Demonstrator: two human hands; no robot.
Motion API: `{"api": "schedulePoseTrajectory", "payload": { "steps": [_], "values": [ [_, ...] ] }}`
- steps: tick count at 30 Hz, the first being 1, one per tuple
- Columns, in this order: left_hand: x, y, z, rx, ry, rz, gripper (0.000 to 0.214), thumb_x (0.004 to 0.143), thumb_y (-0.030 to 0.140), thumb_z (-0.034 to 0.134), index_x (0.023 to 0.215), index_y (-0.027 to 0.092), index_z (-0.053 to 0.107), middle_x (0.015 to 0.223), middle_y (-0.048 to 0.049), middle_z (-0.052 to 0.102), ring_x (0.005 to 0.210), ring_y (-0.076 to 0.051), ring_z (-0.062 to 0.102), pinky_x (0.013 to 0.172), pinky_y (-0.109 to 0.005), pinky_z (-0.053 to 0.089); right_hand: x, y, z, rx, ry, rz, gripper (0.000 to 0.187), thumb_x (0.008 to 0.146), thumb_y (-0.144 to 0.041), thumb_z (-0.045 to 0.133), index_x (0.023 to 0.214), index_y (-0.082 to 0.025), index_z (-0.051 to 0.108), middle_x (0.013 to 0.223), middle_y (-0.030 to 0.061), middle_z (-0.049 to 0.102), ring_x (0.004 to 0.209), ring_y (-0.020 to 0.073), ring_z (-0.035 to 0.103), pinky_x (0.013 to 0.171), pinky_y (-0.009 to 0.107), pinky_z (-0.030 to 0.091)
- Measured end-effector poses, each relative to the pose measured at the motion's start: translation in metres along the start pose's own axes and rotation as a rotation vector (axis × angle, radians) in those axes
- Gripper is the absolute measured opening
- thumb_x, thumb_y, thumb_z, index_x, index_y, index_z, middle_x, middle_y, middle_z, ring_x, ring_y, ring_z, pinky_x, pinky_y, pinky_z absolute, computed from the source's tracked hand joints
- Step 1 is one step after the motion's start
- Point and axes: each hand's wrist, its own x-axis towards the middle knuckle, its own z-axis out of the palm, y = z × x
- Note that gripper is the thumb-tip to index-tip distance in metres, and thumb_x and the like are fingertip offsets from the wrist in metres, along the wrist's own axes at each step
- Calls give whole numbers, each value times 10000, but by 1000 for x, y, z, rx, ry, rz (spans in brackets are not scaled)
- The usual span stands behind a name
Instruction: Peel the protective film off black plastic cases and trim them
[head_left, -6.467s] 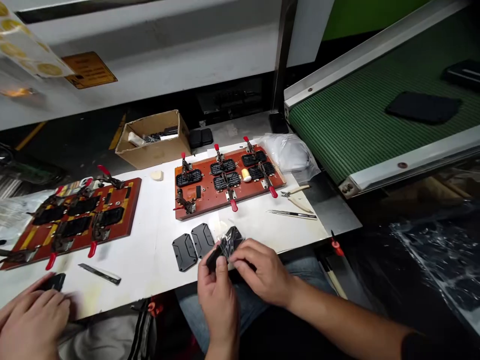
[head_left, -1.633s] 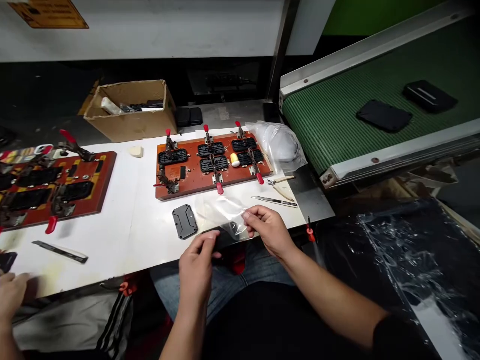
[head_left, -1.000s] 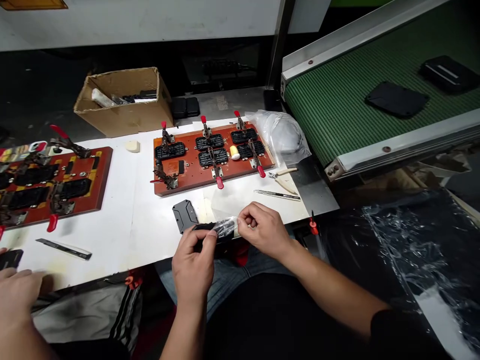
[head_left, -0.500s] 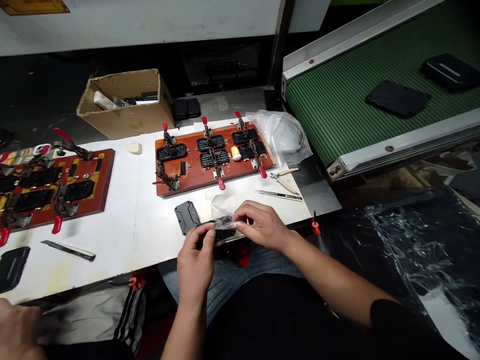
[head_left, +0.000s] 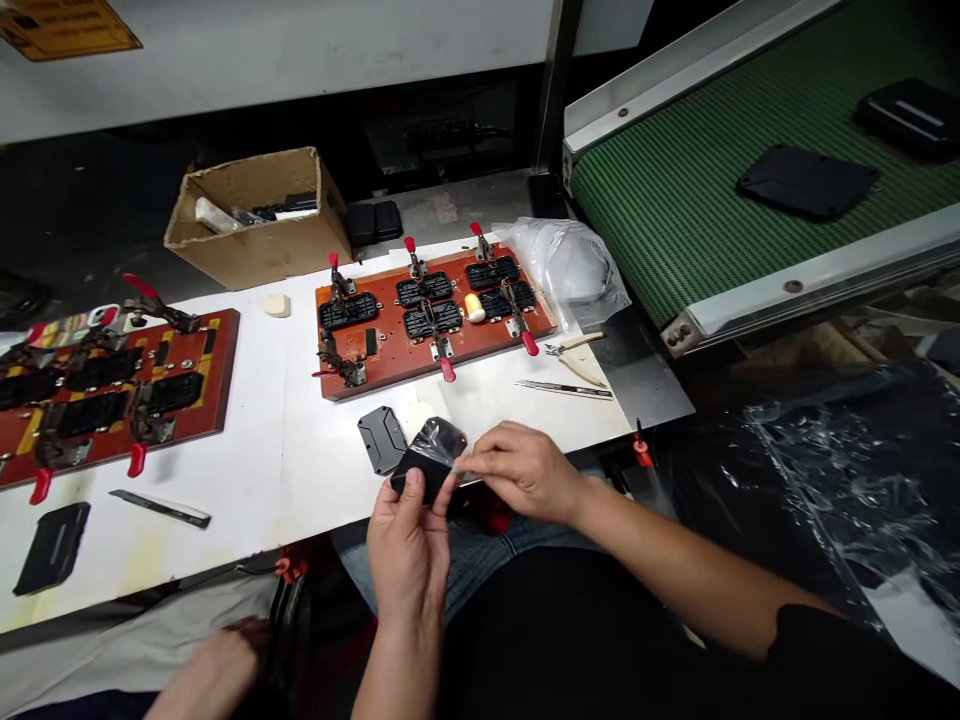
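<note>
My left hand [head_left: 409, 545] grips a black plastic cover [head_left: 424, 468] from below, tilted up over the front edge of the white table [head_left: 292, 470]. My right hand [head_left: 525, 470] pinches the clear plastic bag [head_left: 442, 440] wrapped round that cover. A second black cover [head_left: 381, 438] lies flat on the table just left of the held one. Behind them sits a red clamp fixture [head_left: 431, 320] holding several black parts.
A second red fixture [head_left: 112, 390] lies at the left, with a blade [head_left: 161, 508] and a black cover [head_left: 52, 545] in front. Another person's hand [head_left: 217, 665] is low left. Cardboard box [head_left: 259, 215], clear bags [head_left: 570, 270], cutters [head_left: 574, 355], and a green conveyor [head_left: 712, 200] carrying black parts.
The cover in my hands has tipped up from flat, with the bag pulled over it. The other person's hand has dropped below the table edge, leaving a black cover on the table.
</note>
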Motion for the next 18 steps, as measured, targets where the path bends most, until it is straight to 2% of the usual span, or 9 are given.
{"api": "schedulePoseTrajectory", "payload": {
  "steps": [3, 6, 8, 9, 11, 13, 15, 17, 18],
  "values": [
    [-7, -9, 6, 30, -5, 74, 306, 829, 375, 860, 1075, 241, 736, 1139, -10, 774, 1094, -171, 726, 976, -312, 610, -6, -8, 11, 60, 84, 44, 293, 1048, -160, 581, 1282, -230, 743, 1007, 75, 749, 921, 203, 682, 838, 343, 573],
    [-16, -13, 0, 312, -185, 200, 378, 944, 413, 736, 1286, 255, 720, 1476, -77, 653, 1454, -251, 540, 1238, -381, 424, -3, -19, 15, 88, 232, 184, 321, 1048, -177, 562, 1325, -214, 720, 1048, 94, 726, 950, 208, 680, 863, 349, 576],
    [-18, -10, -9, 536, -352, 277, 426, 994, 396, 665, 1401, 271, 670, 1619, -74, 524, 1577, -265, 378, 1329, -407, 272, 1, -26, 13, 65, 249, 145, 362, 1017, -151, 536, 1323, -215, 718, 1025, 92, 715, 914, 218, 659, 854, 370, 569],
    [-18, -8, -14, 629, -418, 310, 429, 1002, 383, 650, 1418, 279, 660, 1631, -72, 510, 1585, -269, 364, 1339, -420, 251, 3, -29, 11, 58, 225, 91, 381, 990, -131, 528, 1305, -215, 723, 1000, 89, 713, 885, 220, 647, 844, 377, 565],
    [-15, -2, -20, 784, -484, 403, 395, 997, 379, 651, 1377, 283, 697, 1563, -80, 588, 1531, -285, 457, 1318, -441, 313, 6, -36, 5, 83, 161, -3, 394, 945, -102, 520, 1258, -210, 733, 978, 86, 718, 857, 220, 638, 834, 374, 562],
    [-13, 2, -21, 892, -434, 503, 354, 969, 386, 686, 1302, 282, 747, 1437, -81, 692, 1424, -302, 581, 1255, -450, 424, 4, -43, 1, 156, 135, -22, 361, 957, -110, 517, 1239, -190, 726, 1008, 97, 728, 880, 212, 654, 844, 353, 571],
    [-11, 6, -16, 926, -236, 560, 348, 938, 405, 726, 1261, 283, 770, 1346, -66, 748, 1318, -300, 663, 1185, -437, 501, -2, -48, -3, 257, 148, 20, 312, 990, -129, 519, 1231, -168, 714, 1048, 111, 739, 932, 207, 678, 876, 336, 578],
    [-11, 9, -7, 894, -35, 520, 421, 903, 433, 768, 1299, 292, 748, 1324, -53, 759, 1244, -284, 700, 1129, -418, 541, -14, -48, -4, 374, 167, 142, 260, 996, -136, 536, 1177, -174, 719, 1036, 99, 746, 944, 197, 696, 894, 325, 580],
    [-11, 11, -3, 860, 14, 471, 472, 882, 452, 788, 1326, 301, 731, 1339, -48, 752, 1224, -274, 707, 1107, -407, 554, -21, -45, -3, 447, 161, 246, 218, 992, -154, 563, 1139, -184, 722, 1018, 85, 747, 924, 189, 701, 874, 316, 585]
  ]
}}
